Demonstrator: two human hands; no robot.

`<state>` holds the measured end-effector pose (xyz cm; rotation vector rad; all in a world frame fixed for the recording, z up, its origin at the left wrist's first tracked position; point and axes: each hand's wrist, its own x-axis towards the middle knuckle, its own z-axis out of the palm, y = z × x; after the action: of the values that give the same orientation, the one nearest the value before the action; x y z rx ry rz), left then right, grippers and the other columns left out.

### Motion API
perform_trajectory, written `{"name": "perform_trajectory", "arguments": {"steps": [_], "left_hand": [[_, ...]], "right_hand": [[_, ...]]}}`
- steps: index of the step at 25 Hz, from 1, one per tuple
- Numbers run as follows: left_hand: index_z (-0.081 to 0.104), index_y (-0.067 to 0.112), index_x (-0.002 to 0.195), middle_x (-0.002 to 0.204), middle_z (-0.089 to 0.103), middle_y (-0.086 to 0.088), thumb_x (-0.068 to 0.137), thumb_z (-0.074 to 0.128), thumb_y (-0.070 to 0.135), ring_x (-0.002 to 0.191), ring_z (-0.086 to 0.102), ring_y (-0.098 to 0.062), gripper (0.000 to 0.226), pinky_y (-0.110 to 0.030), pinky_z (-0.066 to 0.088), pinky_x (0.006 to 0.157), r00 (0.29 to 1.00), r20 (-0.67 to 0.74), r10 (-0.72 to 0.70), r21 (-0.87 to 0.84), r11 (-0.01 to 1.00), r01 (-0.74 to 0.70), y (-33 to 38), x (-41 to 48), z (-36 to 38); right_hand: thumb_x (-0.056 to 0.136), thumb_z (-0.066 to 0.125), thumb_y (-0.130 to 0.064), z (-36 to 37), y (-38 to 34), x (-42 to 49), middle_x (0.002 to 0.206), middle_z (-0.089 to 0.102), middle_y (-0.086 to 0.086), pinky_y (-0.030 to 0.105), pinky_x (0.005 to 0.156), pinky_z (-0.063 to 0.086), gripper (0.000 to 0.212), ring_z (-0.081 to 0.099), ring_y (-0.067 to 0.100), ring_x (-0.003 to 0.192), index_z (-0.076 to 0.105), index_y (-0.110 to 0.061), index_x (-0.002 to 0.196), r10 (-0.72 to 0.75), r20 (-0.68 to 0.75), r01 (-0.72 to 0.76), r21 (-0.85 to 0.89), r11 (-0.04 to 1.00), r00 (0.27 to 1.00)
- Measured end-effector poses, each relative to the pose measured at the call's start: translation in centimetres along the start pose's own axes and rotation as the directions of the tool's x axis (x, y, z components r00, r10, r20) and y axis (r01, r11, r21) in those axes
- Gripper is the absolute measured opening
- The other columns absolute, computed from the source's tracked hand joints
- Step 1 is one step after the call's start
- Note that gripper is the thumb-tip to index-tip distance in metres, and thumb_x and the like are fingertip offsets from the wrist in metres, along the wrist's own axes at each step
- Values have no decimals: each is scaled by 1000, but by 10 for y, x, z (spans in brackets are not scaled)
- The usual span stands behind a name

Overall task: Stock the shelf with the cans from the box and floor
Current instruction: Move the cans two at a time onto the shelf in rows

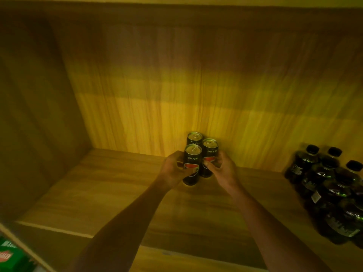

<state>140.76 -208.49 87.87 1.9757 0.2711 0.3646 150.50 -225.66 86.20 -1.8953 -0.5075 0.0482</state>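
Note:
Three black cans with silver tops stand close together on the wooden shelf board [110,185], near its back wall. My left hand [172,171] wraps the front can [192,163] from the left. My right hand [223,169] holds the right can [210,154] from the right side, thumb across its label. The back can [194,138] stands behind both, untouched by either hand. All three are upright. The box and the floor are out of sight.
A cluster of several dark bottles with black caps [332,193] fills the right end of the shelf. The left side wall [39,114] closes the compartment. Green packaging [9,256] shows at the lower left, below the shelf edge.

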Motion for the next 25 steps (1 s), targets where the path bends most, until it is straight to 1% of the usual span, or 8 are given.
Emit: {"name": "perform_trajectory", "arguments": {"steps": [6,8,12,14,18,21,23,25], "left_hand": [[57,14,126,111,65,9,77,82,19,99,63,-6,55,-14,50,70,1000,-21,-17,-40,999,16,-2,9,-1],[57,14,128,115,65,7,77,82,20,103,63,-10,57,-16,50,74,1000,-21,-10,-23,1000,9,-2,11,0],[55,17,131,125,64,3,78,82,23,111,62,-14,60,-28,53,85,1000,-17,7,7,1000,-7,-4,14,1],[55,19,132,128,64,3,77,81,25,115,61,-15,61,-33,54,91,1000,-17,1,16,1000,-1,-5,14,2],[48,18,139,133,61,-2,78,81,25,124,57,-20,70,-35,51,96,999,2,-47,39,998,47,-3,10,2],[37,16,147,142,53,-8,84,75,28,130,50,-25,75,-37,46,101,991,12,-136,283,951,127,4,-7,0],[38,15,145,142,50,-8,90,66,32,130,48,-25,64,-32,41,100,992,41,-116,500,862,80,11,-28,-3],[35,18,146,143,48,-7,93,58,37,130,46,-24,61,-35,41,103,989,120,-91,644,765,-8,20,-54,-7]], "right_hand": [[92,72,-22,1,7,11,137,61,6,19,79,51,58,61,18,120,48,-16,144,-17,-4,17,-12,1000,1000],[92,72,-23,1,11,15,138,61,6,25,86,53,58,61,21,123,48,-17,144,-20,2,20,-14,1000,1000],[92,71,-21,4,16,23,137,61,5,25,89,50,55,59,21,126,50,-17,143,-23,-9,23,-40,999,1000],[92,71,-22,6,18,26,137,62,5,33,95,53,54,59,21,126,50,-17,142,-23,-16,22,-43,999,1000],[93,71,-29,5,16,24,139,60,4,40,100,52,57,57,21,128,47,-20,144,-19,-5,19,-94,995,1000],[94,66,-41,-3,11,9,146,53,5,47,103,51,64,52,22,132,40,-22,150,-15,32,23,-267,963,999],[96,60,-47,-11,4,-7,151,47,7,45,105,49,68,49,25,136,35,-21,153,1,67,28,-430,903,998],[99,55,-49,-19,-9,-29,158,37,10,42,109,44,71,42,27,141,29,-19,157,21,108,45,-570,820,994]]}}
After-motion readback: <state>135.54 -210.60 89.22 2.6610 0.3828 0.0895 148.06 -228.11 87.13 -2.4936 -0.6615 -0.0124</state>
